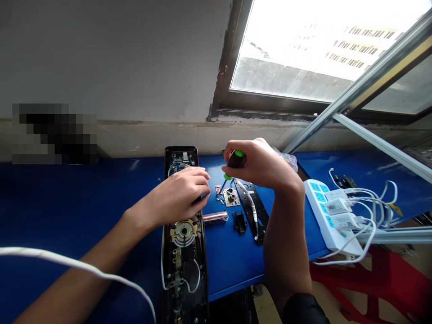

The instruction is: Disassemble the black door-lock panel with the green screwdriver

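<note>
My right hand [253, 162] grips a screwdriver [236, 159] with a black and green handle. Its shaft slants down to small screws [220, 198] beside a little red circuit board [218, 189]. My left hand [184, 193] lies across a long, dark, open housing [185, 288] that looks like an electronic door lock. The fingers are curled together near its right edge; whatever they may pinch is hidden. Inside the housing are a blue circuit board [178, 162], a round metal mechanism [184, 232] and white wires. A square plate with a round centre [231, 197] lies beneath the screwdriver.
Right of the housing lie a pinkish cylinder [216, 218], a small black bracket [240, 222] and a black plate [248, 191] with a white-wrapped cable [251, 202]. A white power strip [327, 220] with plugged adapters is farther right, above a red stool [374, 279]. A white cable [84, 268] crosses my left forearm.
</note>
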Demonstrator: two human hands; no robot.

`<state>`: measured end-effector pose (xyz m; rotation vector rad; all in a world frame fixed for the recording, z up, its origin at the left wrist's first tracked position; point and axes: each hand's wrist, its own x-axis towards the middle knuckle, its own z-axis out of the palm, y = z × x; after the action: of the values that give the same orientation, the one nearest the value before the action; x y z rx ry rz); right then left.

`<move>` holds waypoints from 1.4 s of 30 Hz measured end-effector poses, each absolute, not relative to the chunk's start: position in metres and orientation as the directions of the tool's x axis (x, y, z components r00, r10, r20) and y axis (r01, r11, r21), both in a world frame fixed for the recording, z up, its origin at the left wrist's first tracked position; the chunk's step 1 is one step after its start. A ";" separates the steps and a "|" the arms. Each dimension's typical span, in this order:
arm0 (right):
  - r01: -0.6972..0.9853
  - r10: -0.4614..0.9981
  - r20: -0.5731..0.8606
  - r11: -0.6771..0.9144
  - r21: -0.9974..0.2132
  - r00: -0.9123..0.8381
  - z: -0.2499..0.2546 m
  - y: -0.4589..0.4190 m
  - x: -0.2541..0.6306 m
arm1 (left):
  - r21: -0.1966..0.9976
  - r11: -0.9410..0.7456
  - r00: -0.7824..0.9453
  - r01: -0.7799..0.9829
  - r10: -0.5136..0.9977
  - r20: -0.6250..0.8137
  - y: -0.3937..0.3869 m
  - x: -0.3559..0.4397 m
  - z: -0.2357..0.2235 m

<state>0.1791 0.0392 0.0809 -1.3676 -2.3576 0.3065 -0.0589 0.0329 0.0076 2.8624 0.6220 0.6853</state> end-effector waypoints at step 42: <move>0.444 0.593 0.805 0.717 -0.537 0.018 0.090 0.024 0.143 | 0.569 -0.731 0.776 0.377 0.585 0.238 0.040 -0.101 0.037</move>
<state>0.1432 0.0244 0.0903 -0.8574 -1.6122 0.1406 -0.1005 0.0395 0.0373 2.4663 0.7196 0.5571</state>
